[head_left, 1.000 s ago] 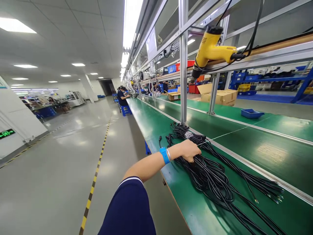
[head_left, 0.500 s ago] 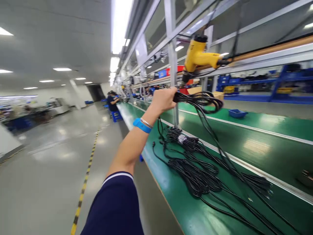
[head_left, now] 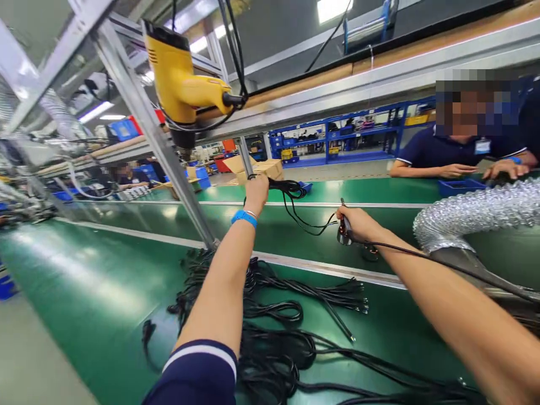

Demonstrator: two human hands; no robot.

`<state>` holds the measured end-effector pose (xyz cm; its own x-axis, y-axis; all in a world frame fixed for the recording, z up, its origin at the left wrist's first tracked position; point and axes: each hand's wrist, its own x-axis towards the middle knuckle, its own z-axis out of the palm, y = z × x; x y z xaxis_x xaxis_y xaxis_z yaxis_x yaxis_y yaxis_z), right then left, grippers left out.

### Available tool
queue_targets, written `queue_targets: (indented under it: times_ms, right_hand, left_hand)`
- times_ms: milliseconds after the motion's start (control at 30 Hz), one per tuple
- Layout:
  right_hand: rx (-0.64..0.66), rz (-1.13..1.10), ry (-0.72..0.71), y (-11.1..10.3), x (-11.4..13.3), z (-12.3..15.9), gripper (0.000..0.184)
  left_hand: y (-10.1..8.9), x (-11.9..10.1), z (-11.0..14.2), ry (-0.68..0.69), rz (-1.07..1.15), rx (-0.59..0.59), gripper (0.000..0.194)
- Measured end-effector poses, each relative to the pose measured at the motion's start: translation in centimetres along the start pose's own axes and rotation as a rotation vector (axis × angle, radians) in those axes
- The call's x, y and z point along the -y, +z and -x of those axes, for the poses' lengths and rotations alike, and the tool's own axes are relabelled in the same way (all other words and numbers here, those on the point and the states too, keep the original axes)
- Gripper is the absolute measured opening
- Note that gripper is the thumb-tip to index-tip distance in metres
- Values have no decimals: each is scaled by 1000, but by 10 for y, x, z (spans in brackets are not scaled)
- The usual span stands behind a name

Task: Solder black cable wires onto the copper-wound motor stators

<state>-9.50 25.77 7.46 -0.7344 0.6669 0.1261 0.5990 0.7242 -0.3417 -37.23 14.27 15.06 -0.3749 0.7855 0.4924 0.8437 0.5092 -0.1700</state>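
My left hand (head_left: 256, 194) is closed round a looped bundle of black cable (head_left: 291, 188), raised above the green belt. Its two loose strands sag and run to the right, ending by the fingers of my right hand (head_left: 358, 221). That hand is closed on a dark, slim tool (head_left: 345, 232) with a shiny rounded lower part; its exact kind is unclear. A black cord (head_left: 415, 254) runs from there along my forearm. Below my left arm, more black cables (head_left: 270, 360) lie in coils, with a bunch of stripped ends (head_left: 358, 295) pointing right.
A yellow heat gun (head_left: 177, 84) hangs by a metal post (head_left: 156, 140). A silver flexible duct (head_left: 485, 211) curves in from the right. Across the line, a person (head_left: 464, 154) sits by a blue tray (head_left: 459, 185). Cardboard boxes (head_left: 268, 167) stand behind.
My view has swung right, away from the aisle. The left hand still grips the cable bundle. My right hand has come into view, holding the dark tool by the cable's strands.
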Motion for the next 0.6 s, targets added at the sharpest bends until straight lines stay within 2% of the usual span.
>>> queue_targets:
  times_ms: [67,167,267,367,467,533,600]
  right_hand:
    - [8,104,77,14,-18,-15,27]
    - [33,205,172,35,-45,-27,28]
    - [64,256,250,48,-63,-34,30]
    - [98,296,296,43,-63,-41,35]
    - [181,333,255,16,-43,-45,28]
    - [244,359,193,-9,-24,-41,21]
    - [289,392,145,-34,-4,-27,19]
  left_hand:
    - [38,-22,-3,-54,23,69,33]
    - [87,-52,8,-9,79,263,48]
    - [114,-63,26,38,108,403,47]
    - [115,-59,40,29,125,489,37]
    - [102,-58,47,18,176,548,29]
    - [91,-69,50,46,243,564,29]
    - [80,-93,55,118,330,570,30]
